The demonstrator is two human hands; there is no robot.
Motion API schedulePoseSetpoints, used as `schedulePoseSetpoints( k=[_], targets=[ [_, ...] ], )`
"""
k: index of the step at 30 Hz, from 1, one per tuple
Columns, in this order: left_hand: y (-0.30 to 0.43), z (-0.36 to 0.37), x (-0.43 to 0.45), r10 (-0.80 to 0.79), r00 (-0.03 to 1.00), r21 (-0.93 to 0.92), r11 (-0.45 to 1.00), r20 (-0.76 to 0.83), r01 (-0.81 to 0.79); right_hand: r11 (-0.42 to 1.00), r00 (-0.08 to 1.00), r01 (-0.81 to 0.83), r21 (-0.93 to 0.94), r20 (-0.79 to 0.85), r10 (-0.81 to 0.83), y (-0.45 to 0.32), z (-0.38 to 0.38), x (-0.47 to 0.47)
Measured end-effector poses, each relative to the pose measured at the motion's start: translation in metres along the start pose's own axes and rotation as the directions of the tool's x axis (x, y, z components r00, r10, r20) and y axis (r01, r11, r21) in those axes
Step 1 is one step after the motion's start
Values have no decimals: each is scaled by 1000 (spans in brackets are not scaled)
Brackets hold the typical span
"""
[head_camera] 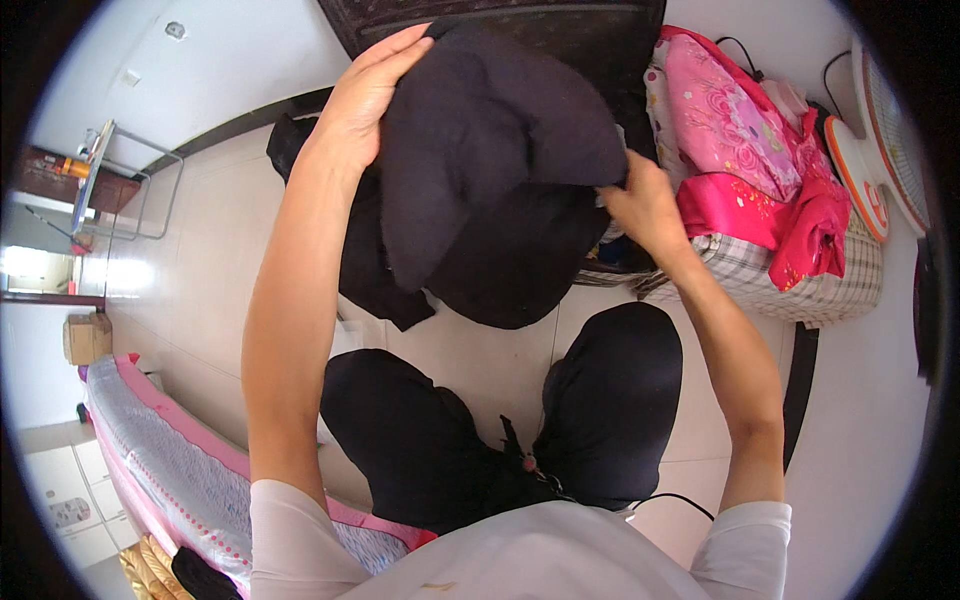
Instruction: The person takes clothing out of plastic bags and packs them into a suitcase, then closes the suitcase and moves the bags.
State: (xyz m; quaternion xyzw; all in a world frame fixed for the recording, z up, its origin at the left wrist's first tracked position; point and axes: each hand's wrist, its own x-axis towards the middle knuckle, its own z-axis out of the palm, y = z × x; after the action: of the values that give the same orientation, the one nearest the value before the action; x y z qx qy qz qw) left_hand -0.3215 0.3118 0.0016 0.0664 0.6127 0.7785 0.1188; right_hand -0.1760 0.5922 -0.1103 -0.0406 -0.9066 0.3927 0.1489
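A dark cloth garment [480, 150] is held up in front of me between both hands. My left hand [371, 94] grips its upper left edge, fingers partly behind the cloth. At its right side my right hand [645, 199] is closed on the edge. The garment's lower part hangs over the tiled floor, in front of my knees. Behind it and to the left lies more black clothing [367, 262]. A dark open suitcase or bag lid [585, 45] stands behind the garment; what lies inside is mostly hidden.
Pink floral bedding [727, 120] and red cloth [814, 225] rest on a checked fabric bag [840, 277] at right. An electric fan [862, 172] is beside them. A bed with a patterned cover [180, 435] is at lower left. A metal folding frame [150, 187] stands farther left, with a cardboard box [88, 339] nearer.
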Motion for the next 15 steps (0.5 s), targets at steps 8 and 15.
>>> schedulePoseSetpoints(
  k=[8,15],
  targets=[
    [-38,12,20,394,741,616,412,544,-672,912,963,-71,-403,210,168,-34,-59,-48],
    [-170,76,-60,-11,683,641,357,731,-680,872,901,340,-352,389,-194,-75,-55,-31]
  ],
)
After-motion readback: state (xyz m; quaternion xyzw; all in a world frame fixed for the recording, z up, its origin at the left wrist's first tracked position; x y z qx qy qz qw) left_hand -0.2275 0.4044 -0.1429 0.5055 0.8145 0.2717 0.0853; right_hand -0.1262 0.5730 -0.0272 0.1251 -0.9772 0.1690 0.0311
